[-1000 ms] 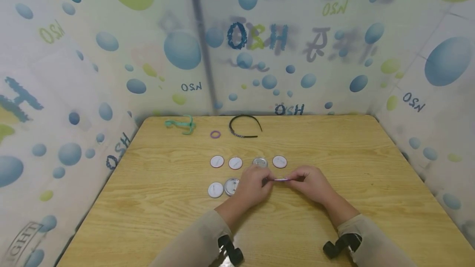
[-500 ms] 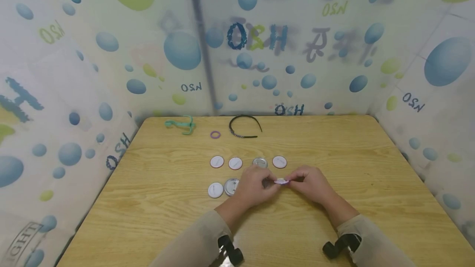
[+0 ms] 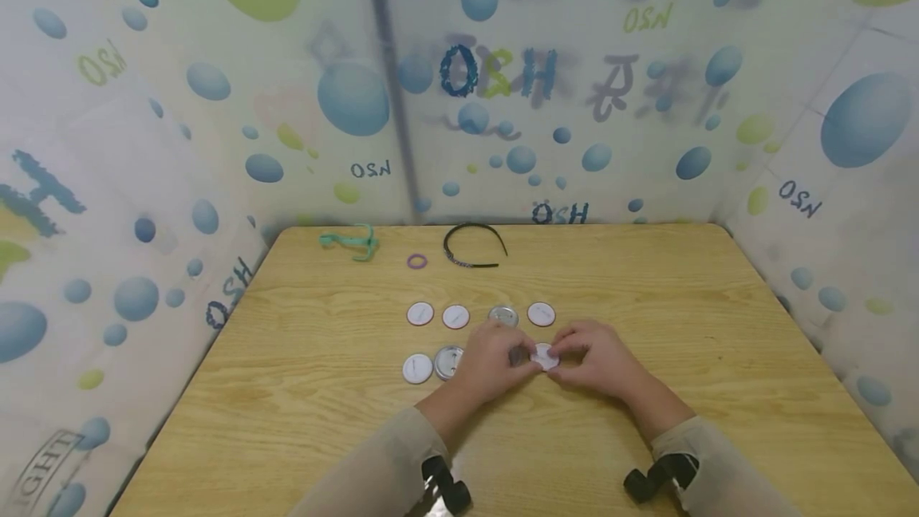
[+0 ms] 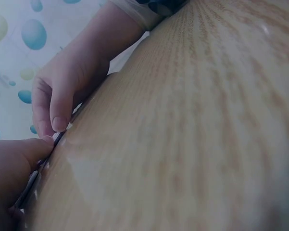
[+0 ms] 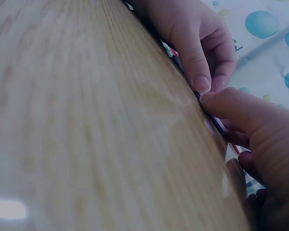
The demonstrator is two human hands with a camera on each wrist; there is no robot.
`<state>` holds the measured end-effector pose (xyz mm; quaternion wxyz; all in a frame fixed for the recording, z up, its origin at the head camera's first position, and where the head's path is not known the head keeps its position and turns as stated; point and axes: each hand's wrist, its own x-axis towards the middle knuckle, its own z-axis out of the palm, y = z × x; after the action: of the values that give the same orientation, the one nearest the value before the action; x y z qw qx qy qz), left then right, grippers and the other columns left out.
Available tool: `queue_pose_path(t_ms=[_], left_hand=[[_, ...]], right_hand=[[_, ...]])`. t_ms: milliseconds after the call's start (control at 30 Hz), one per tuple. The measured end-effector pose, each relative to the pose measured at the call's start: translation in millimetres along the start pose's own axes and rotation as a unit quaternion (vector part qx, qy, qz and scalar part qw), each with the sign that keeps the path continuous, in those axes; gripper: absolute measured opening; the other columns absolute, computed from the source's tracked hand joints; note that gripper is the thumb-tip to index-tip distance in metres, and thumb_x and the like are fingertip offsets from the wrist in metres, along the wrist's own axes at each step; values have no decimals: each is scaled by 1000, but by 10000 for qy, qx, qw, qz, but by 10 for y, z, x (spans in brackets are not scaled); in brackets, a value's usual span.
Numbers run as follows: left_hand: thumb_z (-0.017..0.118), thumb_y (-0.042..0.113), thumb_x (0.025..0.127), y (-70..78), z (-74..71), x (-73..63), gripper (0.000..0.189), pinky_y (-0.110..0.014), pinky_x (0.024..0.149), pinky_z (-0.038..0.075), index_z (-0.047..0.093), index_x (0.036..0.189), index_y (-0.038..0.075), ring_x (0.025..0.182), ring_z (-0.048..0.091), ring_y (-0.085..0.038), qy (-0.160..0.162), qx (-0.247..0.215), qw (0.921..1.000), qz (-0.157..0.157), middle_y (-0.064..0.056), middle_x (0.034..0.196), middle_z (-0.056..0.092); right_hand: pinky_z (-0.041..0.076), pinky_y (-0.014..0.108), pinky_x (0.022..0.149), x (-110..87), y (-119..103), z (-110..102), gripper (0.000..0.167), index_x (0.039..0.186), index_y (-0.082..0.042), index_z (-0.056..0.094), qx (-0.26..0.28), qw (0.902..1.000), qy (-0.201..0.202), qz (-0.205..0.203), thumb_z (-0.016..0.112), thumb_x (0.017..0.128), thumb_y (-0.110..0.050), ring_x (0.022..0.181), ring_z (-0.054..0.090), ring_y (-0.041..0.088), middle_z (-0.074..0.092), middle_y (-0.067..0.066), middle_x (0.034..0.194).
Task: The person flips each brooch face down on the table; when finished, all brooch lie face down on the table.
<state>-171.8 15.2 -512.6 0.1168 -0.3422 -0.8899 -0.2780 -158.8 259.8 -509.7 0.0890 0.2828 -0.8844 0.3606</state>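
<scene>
A round white-backed pin badge [image 3: 543,357] lies pin side up, low at the tabletop, between the two hands. My left hand [image 3: 495,357] pinches its left edge with thumb and forefinger. From the other side, the thumb and curled fingers of my right hand [image 3: 597,357] hold its right part. Both wrist views look along the wood, where the right hand [image 5: 271,130] and left hand [image 5: 194,41] meet fingertip to fingertip over the badge. Just behind the left hand is a silver-backed badge [image 3: 504,314], and a larger silver one [image 3: 448,361] is partly covered by that hand.
More white-backed badges lie around: one [image 3: 542,313] behind the held badge, two [image 3: 420,313] [image 3: 455,316] farther left, another [image 3: 417,369] front left. Along the back of the wooden table [image 3: 718,389] are a green claw-like item [image 3: 352,241], a purple ring [image 3: 416,261] and a black headband [image 3: 451,250].
The badge has tipped from edge-on to flat, so its white back now shows. The right fingers have spread around its edge; the left hand has barely moved.
</scene>
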Motion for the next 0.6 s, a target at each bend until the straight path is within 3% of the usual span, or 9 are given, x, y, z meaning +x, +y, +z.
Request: queue_pose_path(t_ms=[267,400,600], left_hand=[[89,37,86,-22,-20,6,24,-33,86,48,80,102,21,93,59,-13,-49,181,9993,333,12,99,77],[85,39,90,-18,-17,9,23,-31,90,49,79,105,22,98,63,-12,-139,495,9973,533,12,102,77],[80,34,94,-14,-23,-53,21,-33,90,51,77,109,20,99,64,-13,-34,705,9919,1052,10,102,73]], right_hand=[[56,38,85,12,24,37,20,92,-24,86,-25,10000,56,58,97,75,-23,98,67,12,74,-14,101],[56,40,87,15,25,33,20,95,-24,84,31,9999,98,65,96,79,-24,98,67,11,75,-16,100],[57,40,91,-18,11,-12,16,102,-23,83,184,9989,239,356,89,88,-20,98,69,10,75,-14,102]])
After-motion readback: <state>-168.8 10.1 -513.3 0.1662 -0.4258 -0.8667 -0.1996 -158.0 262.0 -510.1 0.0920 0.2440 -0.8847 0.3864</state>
